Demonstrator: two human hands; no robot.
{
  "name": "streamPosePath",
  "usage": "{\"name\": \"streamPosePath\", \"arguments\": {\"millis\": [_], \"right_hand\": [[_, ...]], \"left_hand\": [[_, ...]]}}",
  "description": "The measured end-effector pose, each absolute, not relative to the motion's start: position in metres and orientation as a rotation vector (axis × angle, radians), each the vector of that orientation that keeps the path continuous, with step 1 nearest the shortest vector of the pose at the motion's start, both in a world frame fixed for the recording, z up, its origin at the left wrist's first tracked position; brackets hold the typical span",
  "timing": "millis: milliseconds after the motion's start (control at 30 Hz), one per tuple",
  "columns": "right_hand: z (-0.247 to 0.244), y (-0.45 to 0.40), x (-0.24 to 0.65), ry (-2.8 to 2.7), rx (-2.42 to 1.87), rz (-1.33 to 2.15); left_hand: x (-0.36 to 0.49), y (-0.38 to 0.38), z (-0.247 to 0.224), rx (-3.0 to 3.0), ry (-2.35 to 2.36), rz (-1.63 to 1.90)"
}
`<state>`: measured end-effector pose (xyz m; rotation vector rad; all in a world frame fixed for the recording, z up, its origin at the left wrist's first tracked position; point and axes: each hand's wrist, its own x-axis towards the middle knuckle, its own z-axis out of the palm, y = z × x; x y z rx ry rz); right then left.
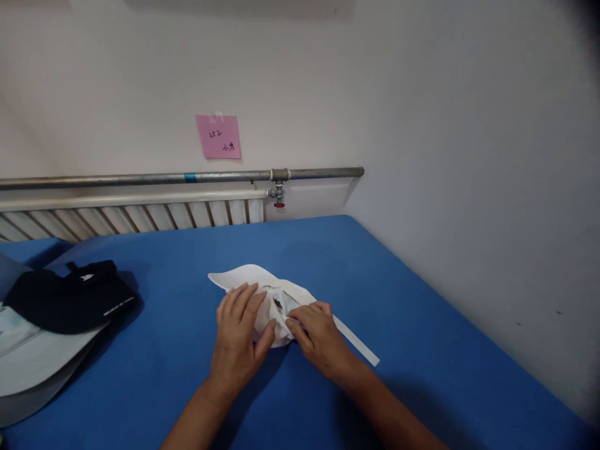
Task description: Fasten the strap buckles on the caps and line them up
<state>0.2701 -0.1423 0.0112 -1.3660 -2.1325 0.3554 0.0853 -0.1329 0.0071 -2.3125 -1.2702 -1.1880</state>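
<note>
A white cap (253, 276) lies on the blue surface (309, 250), its brim toward the back left and a white strap reaching out to the right. My left hand (240, 331) rests on the cap's left side with the fingers apart and the thumb against the fabric. At the cap's right side, my right hand (319, 332) pinches the white fabric between thumb and fingers. A small dark mark shows inside the cap between my hands. The tips of my right fingers are partly hidden by the cloth.
A dark cap (60, 297) sits on stacked light-coloured caps (51, 362) at the left. Behind the surface are a radiator (140, 217) and a metal pipe (225, 177) with a red-handled valve. A pink note (219, 137) hangs on the wall; another wall borders the right side.
</note>
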Motion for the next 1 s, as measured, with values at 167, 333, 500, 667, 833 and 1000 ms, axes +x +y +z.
{"name": "streamPosePath", "arguments": {"millis": [167,333,500,667,833,1000], "right_hand": [[0.009,-0.143,0.269,-2.132,-1.354,0.362],[0.009,-0.143,0.269,-2.065,-1.268,0.312],[0.013,-0.132,0.29,-1.8,-1.333,0.062],[0.014,-0.126,0.312,-1.822,-1.473,0.552],[0.019,-0.136,0.306,-1.568,-1.26,1.176],[0.033,-0.144,0.304,-1.299,-0.869,1.615]], "left_hand": [[0.076,-0.126,0.002,-2.189,-1.437,-1.082],[0.069,-0.122,0.001,-2.214,-1.553,-1.022],[0.06,-0.121,0.008,-2.318,-1.744,-1.132],[0.048,-0.12,0.021,-2.524,-2.073,-1.285],[0.039,-0.122,0.03,-2.761,-2.337,-1.407],[0.036,-0.124,0.032,-3.021,-2.32,-1.832]]}}
